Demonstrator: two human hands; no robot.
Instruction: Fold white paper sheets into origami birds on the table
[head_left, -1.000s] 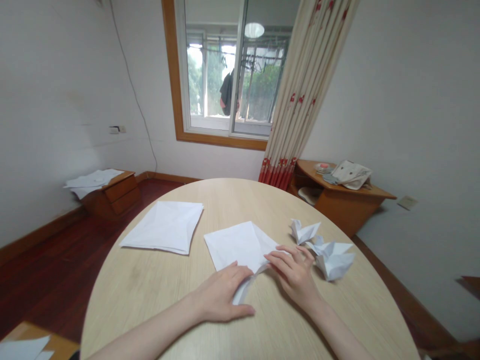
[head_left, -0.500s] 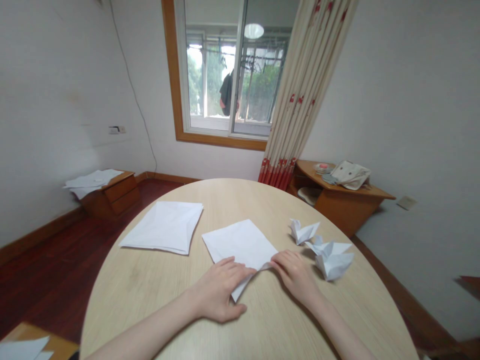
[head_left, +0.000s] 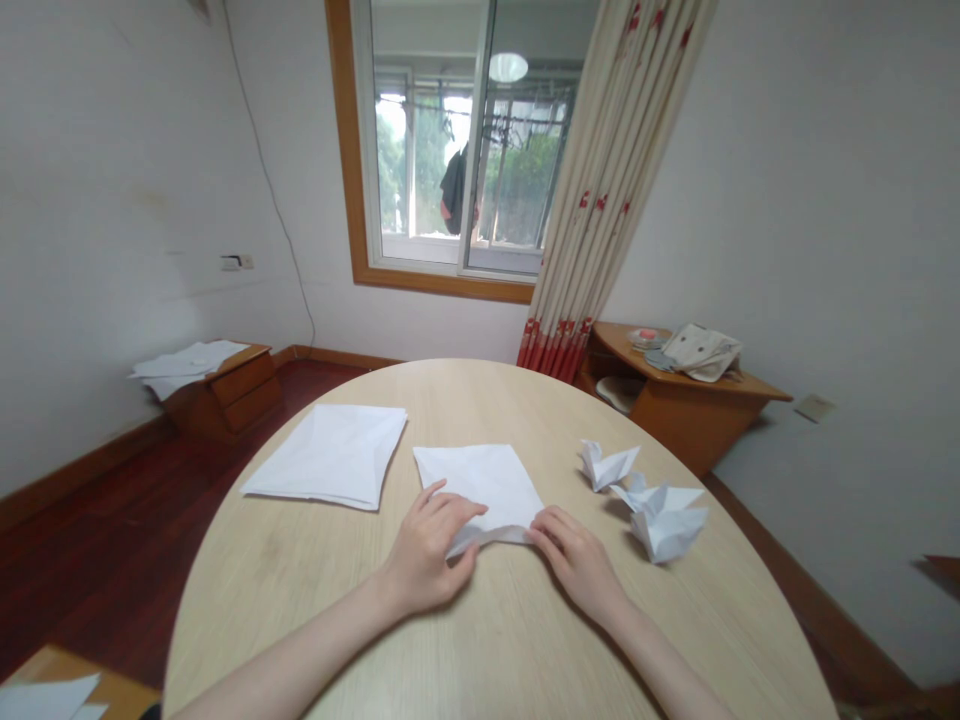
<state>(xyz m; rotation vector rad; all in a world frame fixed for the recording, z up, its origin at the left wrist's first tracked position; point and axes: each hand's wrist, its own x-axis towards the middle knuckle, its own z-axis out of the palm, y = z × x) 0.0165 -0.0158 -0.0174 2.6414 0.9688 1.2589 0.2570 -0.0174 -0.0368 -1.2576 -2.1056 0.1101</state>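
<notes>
A white sheet of paper (head_left: 487,475) lies on the round wooden table, its near edge curling up a little. My left hand (head_left: 431,545) rests over the sheet's near left part, with thumb and fingers apart; the corner beneath it is hidden. At the near right corner, my right hand (head_left: 571,555) pinches the paper between thumb and fingers. To the right of that hand stand several folded white paper figures (head_left: 667,530) with pointed, wing-like flaps.
A stack of white paper sheets (head_left: 330,455) lies on the table's left side. Beyond the table are a low drawer cabinet (head_left: 240,390) with papers on top, a corner desk (head_left: 690,395) bearing a cloth bag (head_left: 703,350), and a curtain (head_left: 600,200) beside the window.
The sheet has turned, so its near edge now runs more squarely across in front of me. My left hand has shifted left and slightly away; my right hand has barely moved.
</notes>
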